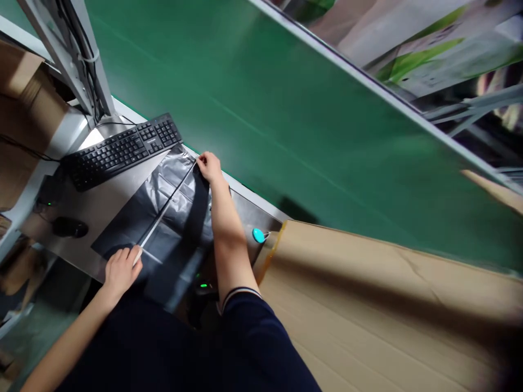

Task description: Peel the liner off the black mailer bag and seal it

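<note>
On the metal tabletop (114, 204), directly before the person's body, lay a black plastic sheet (180, 206), which was flat for the most part but wrinkled and shiny at its far end. Across it ran a narrow strip (153, 228), pale at the near end and thinner further away. The long axis of this strip was diagonal: from near left it went to far right, and it made a straight line between the two hands.

The left hand (123, 269) was the nearer one to the body; its fingers were bent and appeared to be closed on the near end of the strip. The right hand (210, 166) was reaching out to the far edge of the sheet, with its fingertips gathered together in a pinch at the other end. Thus the hands were well apart, and the sheet was lying between them and below the right forearm (231, 234).

Beyond the sheet, to the left, stood a black keyboard (126, 149), close to the sheet's far corner; whether they touched, one could not tell. Further to the left was a dark mouse (70, 227). At the right side of the forearm lay a turquoise tag (258, 235), just beside a large cardboard piece (388, 294).
</note>
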`<action>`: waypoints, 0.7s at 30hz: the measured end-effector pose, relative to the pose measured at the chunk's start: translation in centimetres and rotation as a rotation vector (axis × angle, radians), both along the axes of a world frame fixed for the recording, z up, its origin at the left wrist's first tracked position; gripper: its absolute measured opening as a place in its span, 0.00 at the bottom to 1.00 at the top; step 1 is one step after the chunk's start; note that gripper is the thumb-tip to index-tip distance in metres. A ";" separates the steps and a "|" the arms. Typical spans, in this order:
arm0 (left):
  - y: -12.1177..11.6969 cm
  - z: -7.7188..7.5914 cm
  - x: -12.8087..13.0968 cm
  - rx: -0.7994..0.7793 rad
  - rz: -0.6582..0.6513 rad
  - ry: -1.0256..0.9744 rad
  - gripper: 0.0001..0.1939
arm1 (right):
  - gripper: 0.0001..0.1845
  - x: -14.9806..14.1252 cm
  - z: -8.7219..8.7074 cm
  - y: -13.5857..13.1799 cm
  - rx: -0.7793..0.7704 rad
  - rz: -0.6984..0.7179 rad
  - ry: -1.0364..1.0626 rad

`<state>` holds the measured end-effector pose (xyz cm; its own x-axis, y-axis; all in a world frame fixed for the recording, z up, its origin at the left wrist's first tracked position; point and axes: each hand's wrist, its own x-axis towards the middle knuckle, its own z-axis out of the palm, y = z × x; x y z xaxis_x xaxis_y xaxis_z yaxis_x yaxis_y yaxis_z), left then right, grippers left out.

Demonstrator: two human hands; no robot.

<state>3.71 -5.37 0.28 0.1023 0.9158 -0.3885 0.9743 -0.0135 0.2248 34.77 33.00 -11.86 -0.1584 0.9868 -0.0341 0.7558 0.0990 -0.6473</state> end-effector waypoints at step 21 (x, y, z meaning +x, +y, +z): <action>-10.5 1.8 -5.4 0.001 0.106 0.087 0.20 | 0.10 1.0 -1.5 2.1 -0.026 0.044 -0.037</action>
